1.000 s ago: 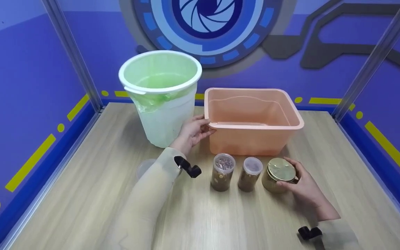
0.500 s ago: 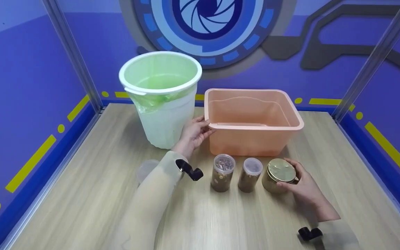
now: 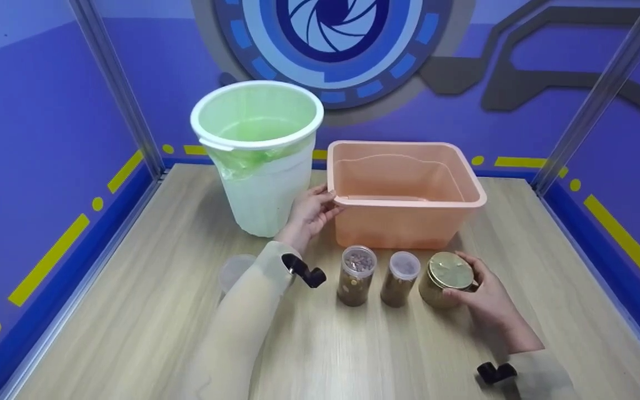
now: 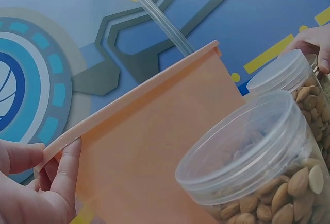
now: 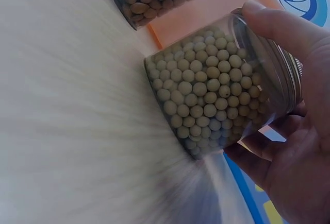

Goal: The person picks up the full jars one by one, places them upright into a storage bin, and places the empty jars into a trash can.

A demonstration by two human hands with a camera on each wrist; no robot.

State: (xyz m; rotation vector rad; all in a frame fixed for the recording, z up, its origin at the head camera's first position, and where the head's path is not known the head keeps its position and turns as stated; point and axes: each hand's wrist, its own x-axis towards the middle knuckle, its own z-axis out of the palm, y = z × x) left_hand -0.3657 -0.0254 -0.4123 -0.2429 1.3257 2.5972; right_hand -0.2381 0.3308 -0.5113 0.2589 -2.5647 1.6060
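At the front left corner of a peach plastic bin point(image 3: 398, 225), my left hand point(image 3: 310, 214) pinches the rim between thumb and fingers. My right hand point(image 3: 492, 303) curls around a gold-lidded clear jar point(image 5: 206, 85) filled with round pale beans, which stands upright on the table in front of the bin. To its left are two slimmer clear jars: a middle one point(image 3: 399, 286) with a translucent lid, and a left one point(image 3: 355, 286). The left wrist view shows brown almond-like nuts inside both slim jars.
A tall white bucket point(image 3: 267, 191) with a green bag liner stands left of the bin, close behind my left hand. A translucent round lid or dish point(image 3: 235, 271) lies partly hidden by my left forearm. Blue-purple panels point(image 3: 36, 139) enclose the wooden table point(image 3: 148, 266).
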